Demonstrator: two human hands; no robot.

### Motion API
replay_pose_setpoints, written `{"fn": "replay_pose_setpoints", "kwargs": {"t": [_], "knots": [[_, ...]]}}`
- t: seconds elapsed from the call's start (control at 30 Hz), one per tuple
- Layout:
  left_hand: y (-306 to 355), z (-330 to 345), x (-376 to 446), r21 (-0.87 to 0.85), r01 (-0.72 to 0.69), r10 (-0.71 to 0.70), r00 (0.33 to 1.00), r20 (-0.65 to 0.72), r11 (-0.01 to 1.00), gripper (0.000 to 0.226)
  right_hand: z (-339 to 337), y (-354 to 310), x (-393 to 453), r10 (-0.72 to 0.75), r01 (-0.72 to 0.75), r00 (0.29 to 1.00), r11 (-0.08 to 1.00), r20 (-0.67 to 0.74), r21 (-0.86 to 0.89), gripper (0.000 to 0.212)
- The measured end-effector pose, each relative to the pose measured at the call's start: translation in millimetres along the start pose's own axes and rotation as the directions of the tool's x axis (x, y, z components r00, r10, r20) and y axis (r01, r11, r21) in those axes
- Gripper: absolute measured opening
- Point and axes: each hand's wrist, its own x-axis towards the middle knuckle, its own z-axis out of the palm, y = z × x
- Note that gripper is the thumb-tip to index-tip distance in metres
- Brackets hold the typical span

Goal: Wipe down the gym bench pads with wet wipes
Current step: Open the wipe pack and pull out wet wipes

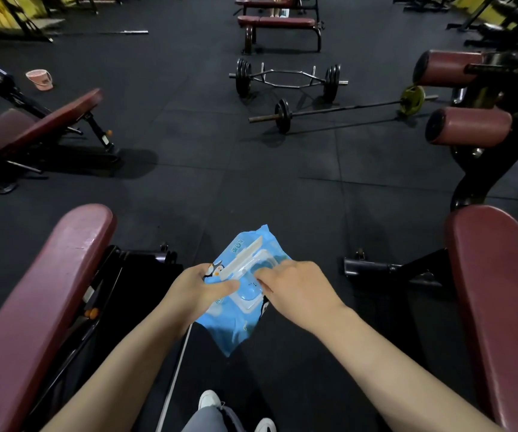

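A light-blue pack of wet wipes with a clear plastic lid is held in front of me above the floor. My left hand grips its left edge, thumb lying across the top. My right hand has its fingertips curled at the lid opening, and the lid flap stands up and open. No wipe is visible between the fingers. A maroon bench pad runs along my left and another maroon bench pad along my right.
Dark rubber floor lies ahead, where a hex bar and a barbell lie. An inclined bench stands at the left, a flat bench far ahead, roller pads on a machine at the right, a pink bucket far left.
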Motion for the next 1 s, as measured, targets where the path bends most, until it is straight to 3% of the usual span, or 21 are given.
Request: {"fn": "replay_pose_setpoints", "kwargs": {"t": [0.27, 0.37, 0.57, 0.67, 0.8, 1.0], "knots": [[-5, -4, 0, -0.007, 0.000, 0.000, 0.999, 0.051, 1.000, 0.011, -1, 13, 6, -0.325, 0.331, 0.943, 0.939, 0.077, -0.097, 0.034], [-9, -6, 1, -0.006, 0.010, -0.010, 0.998, 0.067, 1.000, 0.012, 5, 16, 8, -0.389, 0.395, 0.918, 0.908, 0.073, -0.137, 0.048], [-12, -11, 4, -0.031, 0.013, -0.010, 0.997, 0.075, 0.999, 0.018, 2, 16, 8, -0.288, 0.290, 0.955, 0.957, -0.077, 0.024, 0.022], [-15, -14, 7, -0.030, 0.009, -0.006, 0.996, 0.087, 0.999, 0.021, -1, 13, 7, -0.247, 0.255, 0.965, 0.962, -0.085, 0.097, 0.022], [-17, -16, 6, -0.063, 0.014, -0.007, 0.993, 0.117, 0.998, 0.040, -3, 12, 6, -0.177, 0.179, 0.984, 0.964, -0.026, 0.196, 0.021], [-19, -20, 7, -0.063, 0.002, 0.006, 0.991, 0.131, 0.998, 0.052, -18, 20, 12, -0.207, 0.125, 0.964, 0.906, 0.165, 0.404, 0.019]]}}
